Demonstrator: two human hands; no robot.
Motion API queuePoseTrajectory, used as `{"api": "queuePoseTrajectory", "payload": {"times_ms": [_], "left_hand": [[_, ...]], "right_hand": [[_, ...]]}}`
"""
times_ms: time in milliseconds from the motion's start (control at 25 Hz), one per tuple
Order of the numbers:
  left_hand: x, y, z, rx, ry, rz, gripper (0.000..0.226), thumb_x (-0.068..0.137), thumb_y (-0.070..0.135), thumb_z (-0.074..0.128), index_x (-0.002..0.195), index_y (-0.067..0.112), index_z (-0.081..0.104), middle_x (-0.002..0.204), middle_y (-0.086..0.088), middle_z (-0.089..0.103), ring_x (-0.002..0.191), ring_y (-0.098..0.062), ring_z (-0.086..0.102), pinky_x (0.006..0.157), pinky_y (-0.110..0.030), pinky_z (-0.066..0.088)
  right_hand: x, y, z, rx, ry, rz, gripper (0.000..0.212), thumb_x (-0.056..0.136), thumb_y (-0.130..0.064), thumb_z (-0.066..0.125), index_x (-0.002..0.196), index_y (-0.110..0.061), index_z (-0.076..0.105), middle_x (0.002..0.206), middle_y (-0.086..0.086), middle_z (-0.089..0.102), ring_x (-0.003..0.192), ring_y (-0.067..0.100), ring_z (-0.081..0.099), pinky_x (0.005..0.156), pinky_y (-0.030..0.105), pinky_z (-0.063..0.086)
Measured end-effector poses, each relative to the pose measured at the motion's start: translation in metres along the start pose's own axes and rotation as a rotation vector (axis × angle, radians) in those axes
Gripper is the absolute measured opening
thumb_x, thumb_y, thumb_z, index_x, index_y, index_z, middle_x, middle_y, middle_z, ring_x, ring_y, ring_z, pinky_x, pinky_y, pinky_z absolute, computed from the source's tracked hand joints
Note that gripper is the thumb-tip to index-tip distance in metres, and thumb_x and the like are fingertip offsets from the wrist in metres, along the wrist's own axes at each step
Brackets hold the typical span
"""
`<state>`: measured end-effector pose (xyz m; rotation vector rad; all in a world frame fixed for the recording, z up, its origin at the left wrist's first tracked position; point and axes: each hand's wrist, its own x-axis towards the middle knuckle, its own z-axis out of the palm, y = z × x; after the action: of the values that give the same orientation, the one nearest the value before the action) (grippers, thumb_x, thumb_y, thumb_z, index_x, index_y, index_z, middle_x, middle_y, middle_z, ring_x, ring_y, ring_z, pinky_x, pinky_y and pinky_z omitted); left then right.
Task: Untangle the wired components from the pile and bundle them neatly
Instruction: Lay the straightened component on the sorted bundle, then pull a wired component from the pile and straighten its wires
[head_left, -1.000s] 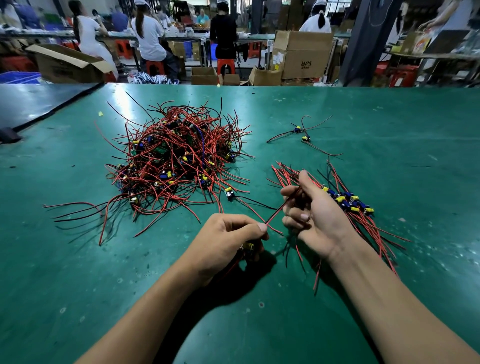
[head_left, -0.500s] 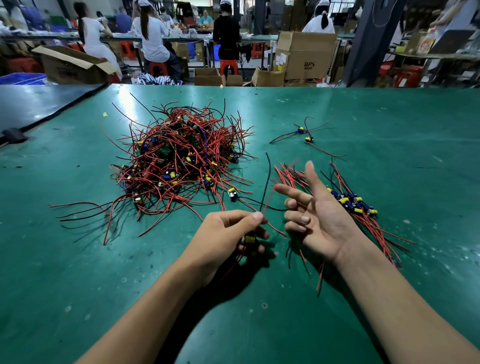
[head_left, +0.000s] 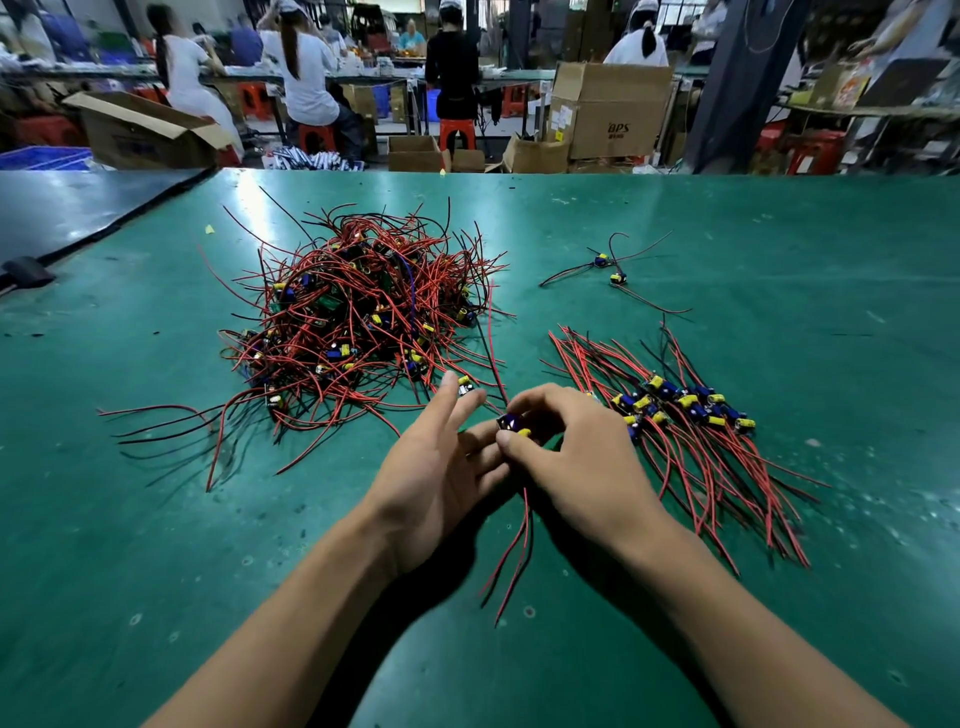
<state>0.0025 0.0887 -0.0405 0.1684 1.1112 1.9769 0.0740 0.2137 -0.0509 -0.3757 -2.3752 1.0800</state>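
Your right hand (head_left: 576, 462) pinches one small part (head_left: 511, 423), blue and yellow, between the thumb and the first finger. Its wires (head_left: 517, 545), red and black, hang down between your two hands and run toward the near edge of the green counter (head_left: 156, 519).

Your left hand (head_left: 436, 478) is right beside it. Its fingers (head_left: 440, 408) are straight and spread out, and they grip nothing. The lower ones touch your right hand close to the small part.

The big messy pile (head_left: 358, 322) of red and black wires lies just past your left hand, toward the far left of the counter. One piece at its near edge sits right by the tip of your left pointing finger.

The tidy bundle (head_left: 685, 415) lies just beside your right hand, toward the right edge. Its blue and yellow bits are lined up together, and its wires all point one way.

Two loose parts (head_left: 605, 265) lie away from both, closer to the far edge.
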Motion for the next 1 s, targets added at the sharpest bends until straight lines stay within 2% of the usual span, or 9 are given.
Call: {"api": "queuePoseTrajectory", "payload": {"times_ms": [80,200,280,360,480,600,680,880,1000], "left_hand": [[0.001,-0.002,-0.001,0.045,0.006,-0.001,0.064,0.092,0.058,0.040,0.143,0.018,0.041,0.128,-0.016,0.063,0.118,-0.030,0.062,0.103,-0.043,0.046],[0.004,-0.004,-0.005,0.192,0.057,0.001,0.060,0.093,0.056,0.040,0.125,0.008,0.058,0.116,-0.016,0.069,0.101,-0.033,0.069,0.091,-0.043,0.055],[0.003,-0.003,-0.006,0.207,0.047,0.009,0.058,0.091,0.054,0.043,0.114,0.004,0.062,0.099,-0.016,0.069,0.079,-0.030,0.070,0.076,-0.039,0.058],[0.003,-0.002,-0.006,0.215,0.054,0.024,0.053,0.095,0.050,0.044,0.109,0.002,0.062,0.086,-0.015,0.066,0.066,-0.026,0.065,0.063,-0.035,0.057],[0.004,-0.006,-0.005,0.198,0.108,0.075,0.041,0.098,0.037,0.048,0.101,0.000,0.063,0.072,-0.012,0.062,0.055,-0.021,0.058,0.049,-0.027,0.051],[0.003,-0.008,-0.006,0.280,0.096,0.137,0.026,0.099,0.023,0.050,0.093,0.000,0.062,0.064,-0.009,0.058,0.048,-0.019,0.053,0.043,-0.023,0.044],[0.000,-0.010,-0.005,0.347,0.068,0.148,0.020,0.098,0.017,0.052,0.086,0.004,0.062,0.059,-0.007,0.056,0.042,-0.016,0.050,0.039,-0.020,0.039],[-0.004,-0.007,-0.006,0.419,0.070,0.133,0.033,0.093,0.013,0.052,0.062,0.015,0.061,0.051,-0.003,0.047,0.038,-0.012,0.035,0.035,-0.016,0.027],[-0.005,-0.007,-0.006,0.520,0.093,0.149,0.036,0.089,0.012,0.050,0.054,0.017,0.057,0.047,-0.001,0.043,0.037,-0.012,0.030,0.035,-0.016,0.021]], "right_hand": [[0.005,0.004,-0.006,0.034,0.082,0.040,0.013,0.082,-0.019,0.077,0.094,-0.022,0.074,0.089,-0.007,0.070,0.080,0.004,0.064,0.074,0.011,0.045],[0.018,0.015,-0.027,0.013,0.269,0.135,0.009,0.084,-0.020,0.076,0.091,-0.024,0.074,0.086,-0.007,0.072,0.075,0.003,0.063,0.069,0.004,0.041],[0.023,0.024,-0.040,-0.110,0.321,0.196,0.019,0.085,-0.023,0.075,0.104,-0.020,0.074,0.099,0.002,0.068,0.086,0.015,0.063,0.082,0.014,0.043],[0.023,0.028,-0.044,-0.208,0.321,0.210,0.029,0.086,-0.026,0.075,0.113,-0.018,0.072,0.108,0.006,0.061,0.098,0.024,0.060,0.097,0.031,0.044],[0.016,0.018,-0.031,-0.257,0.230,0.066,0.020,0.088,-0.027,0.072,0.107,-0.019,0.073,0.103,0.004,0.064,0.100,0.024,0.060,0.097,0.045,0.046],[0.008,0.010,-0.011,-0.282,0.053,-0.068,0.013,0.090,-0.027,0.069,0.099,-0.019,0.075,0.097,0.001,0.067,0.096,0.022,0.061,0.094,0.047,0.046],[0.007,0.008,-0.005,-0.313,-0.017,-0.076,0.017,0.092,-0.029,0.067,0.104,-0.020,0.074,0.100,0.001,0.065,0.097,0.023,0.060,0.094,0.046,0.045],[0.024,0.002,0.001,-0.523,-0.104,-0.015,0.029,0.091,-0.043,0.064,0.114,-0.026,0.071,0.108,0.003,0.061,0.105,0.027,0.060,0.094,0.038,0.045],[0.047,-0.002,0.004,-0.547,-0.150,-0.006,0.038,0.090,-0.051,0.064,0.116,-0.025,0.070,0.109,0.004,0.061,0.106,0.027,0.060,0.091,0.037,0.046]]}}
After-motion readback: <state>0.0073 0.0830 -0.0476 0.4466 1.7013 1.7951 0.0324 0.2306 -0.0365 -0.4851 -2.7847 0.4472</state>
